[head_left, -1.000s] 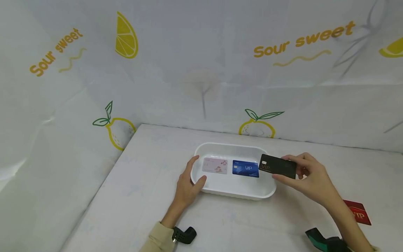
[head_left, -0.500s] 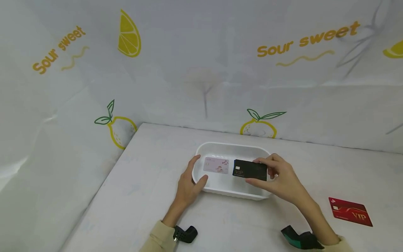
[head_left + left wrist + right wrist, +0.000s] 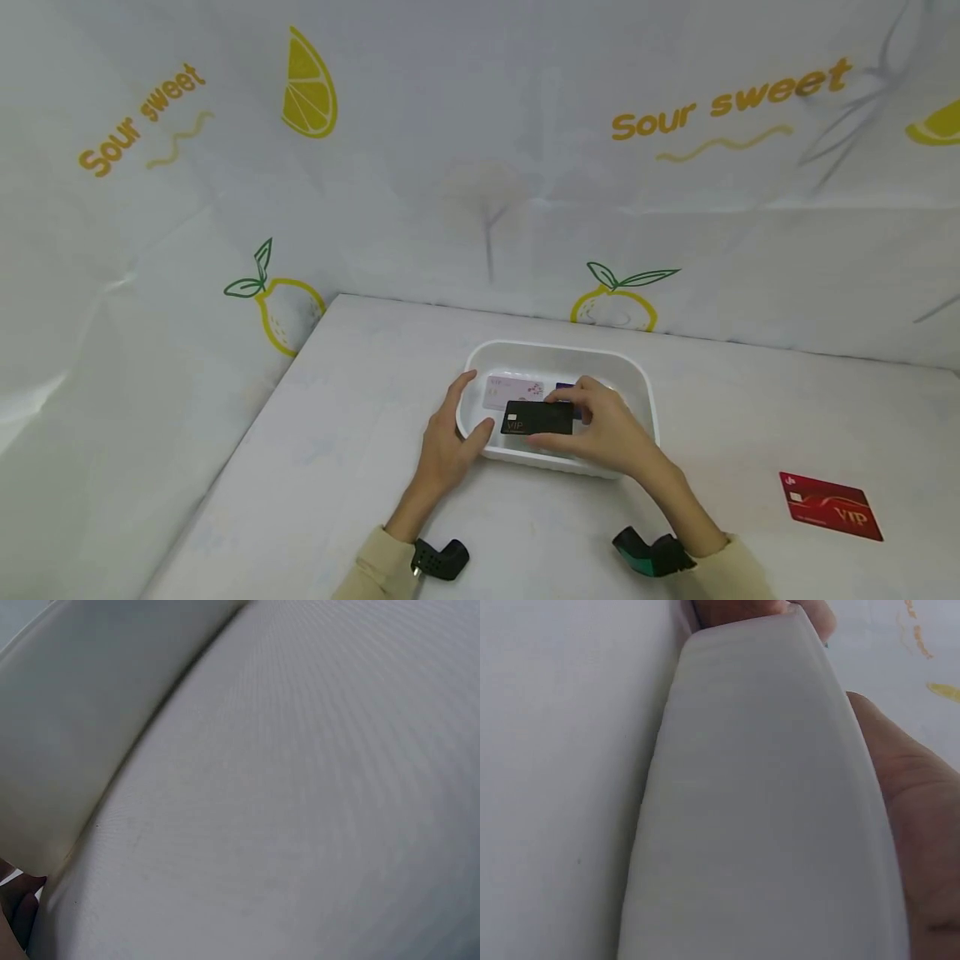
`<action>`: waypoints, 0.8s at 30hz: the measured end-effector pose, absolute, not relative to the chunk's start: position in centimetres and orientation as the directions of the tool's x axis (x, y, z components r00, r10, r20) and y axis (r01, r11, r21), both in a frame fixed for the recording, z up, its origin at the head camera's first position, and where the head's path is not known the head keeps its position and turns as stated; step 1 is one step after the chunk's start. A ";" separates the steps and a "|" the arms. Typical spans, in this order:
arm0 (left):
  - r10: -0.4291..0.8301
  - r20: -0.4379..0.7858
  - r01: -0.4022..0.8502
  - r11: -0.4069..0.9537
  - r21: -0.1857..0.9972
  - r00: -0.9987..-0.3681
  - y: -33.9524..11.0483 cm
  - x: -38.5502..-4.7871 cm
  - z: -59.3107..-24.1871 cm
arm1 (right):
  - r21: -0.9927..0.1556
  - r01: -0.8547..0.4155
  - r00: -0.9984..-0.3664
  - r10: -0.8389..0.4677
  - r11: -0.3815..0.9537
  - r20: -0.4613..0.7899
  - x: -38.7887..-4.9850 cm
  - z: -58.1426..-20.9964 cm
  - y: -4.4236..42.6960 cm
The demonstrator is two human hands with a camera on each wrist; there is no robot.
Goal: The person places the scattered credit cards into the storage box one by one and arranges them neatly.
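A white tray (image 3: pixel 637 392) stands on the table, its side wall (image 3: pixel 757 787) filling much of the right wrist view. My left hand (image 3: pixel 442 450) grips the tray's left end, thumb at the near rim. Between thumb and fingers my right hand (image 3: pixel 607 429) pinches a black VIP card (image 3: pixel 534 417) over the tray. Behind that card lies a pink card (image 3: pixel 510 390) in the tray's left part. A blue card (image 3: pixel 564 387), mostly covered by the right hand, lies to its right. In the left wrist view only a bit of a hand shows at the lower left corner.
A red VIP card (image 3: pixel 832 506) lies on the table, right of the tray. The table (image 3: pixel 337 467) meets a printed wall sheet (image 3: pixel 420 167) with lemon drawings behind the tray. Dark wrist straps are on both arms.
My right hand has carried the black card leftward, from the tray's right end, across the blue card, to just in front of the pink card. The left hand keeps its grip.
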State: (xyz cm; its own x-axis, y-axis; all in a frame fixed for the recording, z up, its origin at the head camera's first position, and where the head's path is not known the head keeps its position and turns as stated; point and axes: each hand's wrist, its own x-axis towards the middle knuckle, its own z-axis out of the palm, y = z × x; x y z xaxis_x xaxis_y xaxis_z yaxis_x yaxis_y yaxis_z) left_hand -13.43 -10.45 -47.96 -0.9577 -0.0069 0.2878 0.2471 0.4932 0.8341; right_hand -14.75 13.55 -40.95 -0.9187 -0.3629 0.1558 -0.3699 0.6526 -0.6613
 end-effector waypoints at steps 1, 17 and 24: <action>-0.008 0.289 0.247 0.496 0.832 -0.957 -10.5 -13.4 -48.0 | -0.657 -0.359 -0.920 -0.369 0.663 0.130 -14.8 -41.0 13.2; 0.013 0.319 0.286 0.485 0.826 -0.947 -10.6 -13.5 -48.2 | -0.667 -0.318 -0.887 -0.459 0.674 -0.041 -16.1 -42.2 10.3; 0.023 0.320 0.290 0.487 0.824 -0.947 -10.6 -13.5 -48.2 | -0.621 -0.370 -0.861 -0.506 0.691 -0.049 -16.2 -42.2 10.1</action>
State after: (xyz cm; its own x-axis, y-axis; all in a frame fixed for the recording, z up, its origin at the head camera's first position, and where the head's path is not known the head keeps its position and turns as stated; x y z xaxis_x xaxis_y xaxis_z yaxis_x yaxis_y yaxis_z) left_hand -13.53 -10.63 -48.25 -0.9470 0.0227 0.3203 0.2904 0.4868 0.8239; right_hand -16.23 10.12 -42.22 -0.8611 -0.5060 -0.0495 -0.3703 0.6908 -0.6210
